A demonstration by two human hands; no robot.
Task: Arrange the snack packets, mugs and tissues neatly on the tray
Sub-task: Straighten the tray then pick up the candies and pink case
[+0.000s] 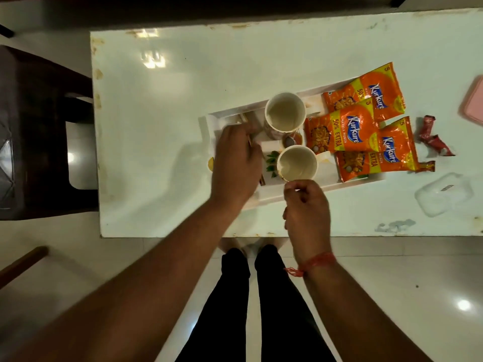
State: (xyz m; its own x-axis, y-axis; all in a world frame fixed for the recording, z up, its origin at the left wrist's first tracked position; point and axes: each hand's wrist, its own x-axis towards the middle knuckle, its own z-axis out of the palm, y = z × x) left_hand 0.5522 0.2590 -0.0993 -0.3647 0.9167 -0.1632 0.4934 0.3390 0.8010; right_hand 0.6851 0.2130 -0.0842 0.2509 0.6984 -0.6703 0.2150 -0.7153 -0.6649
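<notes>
My right hand (307, 205) pinched the near mug (297, 163) on the tray (271, 197) — fingers clenched at its rim. My left hand (236, 163) lay left of that mug — grip hidden, cannot tell.

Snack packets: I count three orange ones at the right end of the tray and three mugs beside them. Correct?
Not quite. The head view shows two mugs, the far mug and the near mug. The three orange snack packets do lie at the right end of the tray.
</notes>
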